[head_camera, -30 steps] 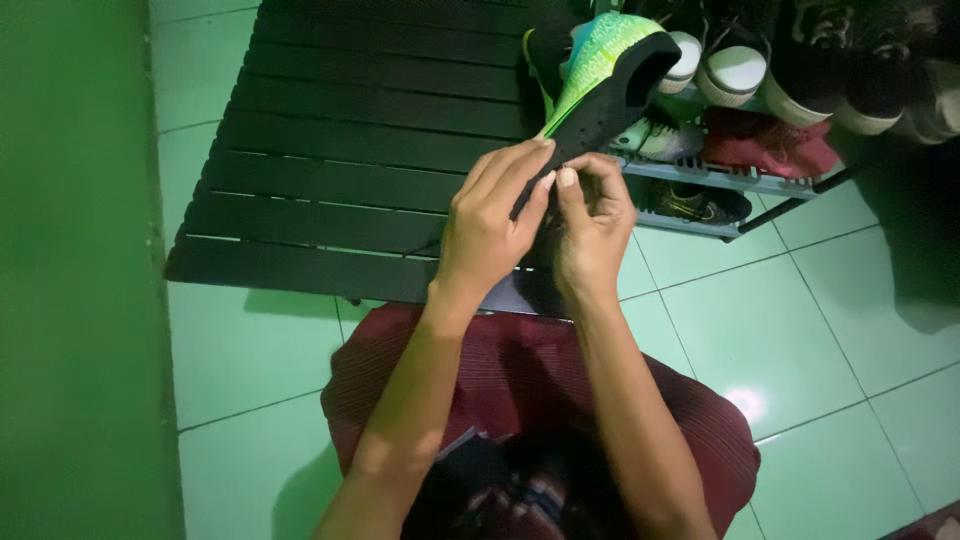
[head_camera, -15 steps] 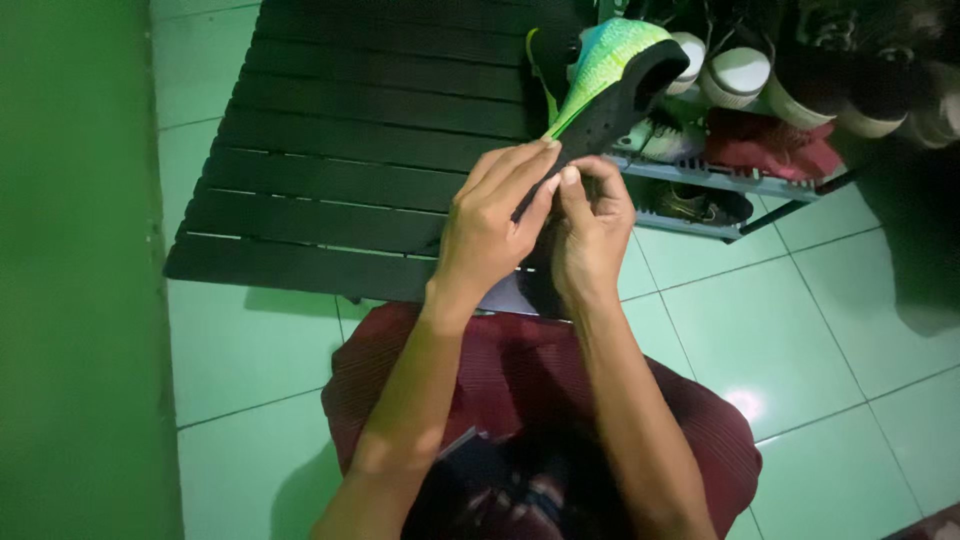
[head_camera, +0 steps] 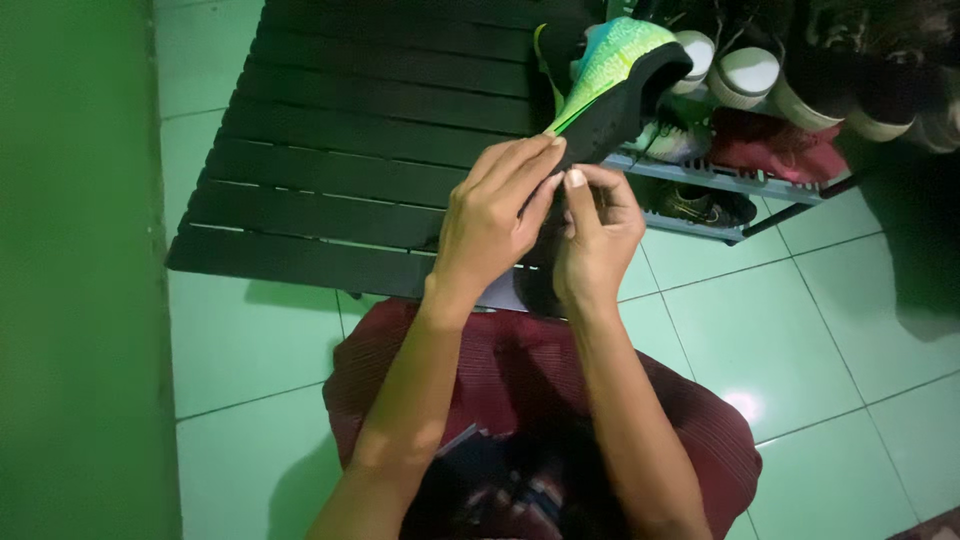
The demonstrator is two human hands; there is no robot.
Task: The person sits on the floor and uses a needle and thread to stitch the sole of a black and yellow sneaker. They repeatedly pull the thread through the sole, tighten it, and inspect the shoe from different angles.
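Note:
A green and black shoe (head_camera: 618, 88) points up and away from me, toe toward the shoe rack. Both hands grip its near end. My left hand (head_camera: 497, 215) pinches the rear edge of the shoe from the left, fingers curled over it. My right hand (head_camera: 596, 235) holds the same end from the right, thumb pressed up against the left fingers. The heel part of the shoe is hidden behind my hands.
A dark slatted bench (head_camera: 350, 150) lies ahead on the left. A metal shoe rack (head_camera: 740, 180) with several shoes stands at the upper right. The floor has pale green tiles (head_camera: 820, 350). A green wall (head_camera: 70, 270) runs along the left. My red-clothed lap (head_camera: 540, 380) is below.
The shoe and both hands have stayed almost in place. The fingers have shifted slightly on the shoe's rear edge.

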